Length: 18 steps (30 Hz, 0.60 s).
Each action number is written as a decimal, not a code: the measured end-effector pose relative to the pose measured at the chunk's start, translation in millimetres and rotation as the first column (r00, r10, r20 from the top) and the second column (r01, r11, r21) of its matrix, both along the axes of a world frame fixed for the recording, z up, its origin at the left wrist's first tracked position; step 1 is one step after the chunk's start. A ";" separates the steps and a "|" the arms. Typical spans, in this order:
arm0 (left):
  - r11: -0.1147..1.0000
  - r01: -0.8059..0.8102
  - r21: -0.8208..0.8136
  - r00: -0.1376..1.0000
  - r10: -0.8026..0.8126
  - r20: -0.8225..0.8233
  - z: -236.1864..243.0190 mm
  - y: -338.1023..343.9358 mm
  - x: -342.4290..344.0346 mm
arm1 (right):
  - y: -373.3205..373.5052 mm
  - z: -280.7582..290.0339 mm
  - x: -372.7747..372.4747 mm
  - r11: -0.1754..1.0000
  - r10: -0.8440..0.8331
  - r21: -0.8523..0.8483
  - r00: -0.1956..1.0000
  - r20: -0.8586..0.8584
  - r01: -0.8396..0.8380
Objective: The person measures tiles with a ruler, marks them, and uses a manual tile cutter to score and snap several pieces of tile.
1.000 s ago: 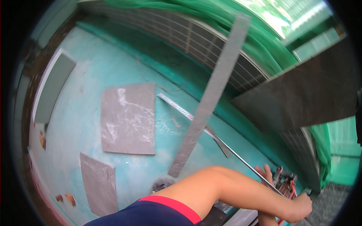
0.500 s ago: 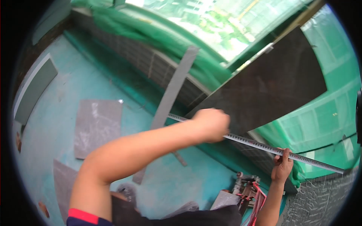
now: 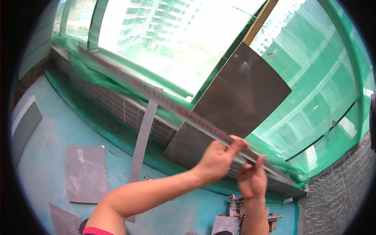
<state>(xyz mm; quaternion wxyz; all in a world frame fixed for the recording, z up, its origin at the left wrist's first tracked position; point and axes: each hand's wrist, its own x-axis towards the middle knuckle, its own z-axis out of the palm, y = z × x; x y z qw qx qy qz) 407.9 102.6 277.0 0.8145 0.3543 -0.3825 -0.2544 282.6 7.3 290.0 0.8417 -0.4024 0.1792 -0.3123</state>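
A long metal ruler [image 3: 205, 127] with printed marks slants across the view, its far left part smeared by motion. Both my hands grip it towards its right end. My left hand [image 3: 217, 158] has the thumb laid on the ruler and the fingers curled. Close beside it, my right hand [image 3: 252, 180] is wrapped around the ruler's lower edge, thumb up. Behind the ruler, a large dark grey tile [image 3: 243, 90] leans against the window side. To the left, a narrow grey strip [image 3: 143, 137] leans on the low wall, its top overlapping the ruler in view.
A grey tile [image 3: 86, 172] lies on the blue-green floor [image 3: 168, 207], with another tile [image 3: 62, 219] nearer me. A tool like a tile cutter [image 3: 235, 203] stands below my right forearm. Green netting [image 3: 309, 109] drapes the windows; a rough grey wall [image 3: 337, 196] is at right.
The ruler has swung up and left, now reaching across the window sill in view. My hands have come close together on it. My view has shifted, showing more window.
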 end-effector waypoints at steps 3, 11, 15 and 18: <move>0.997 -0.064 -0.038 0.990 0.068 0.126 20.7 22.3 52.3 | 22.7 26.5 -0.5 0.880 0.417 -0.090 0.850 -0.321 -0.466; 0.923 -0.328 0.202 0.692 0.089 0.716 58.4 65.8 110.1 | 58.9 70.9 71.7 0.105 -0.288 -0.783 0.734 -0.614 -0.613; 0.928 -0.361 0.095 0.648 0.177 0.741 65.9 70.6 125.6 | 49.7 48.6 115.1 0.057 -0.322 -0.926 0.871 -0.371 -0.374; 0.910 -0.393 0.133 0.707 0.206 0.677 30.4 56.8 156.3 | 23.1 36.9 132.7 0.052 -0.439 -0.936 0.834 -0.334 -0.347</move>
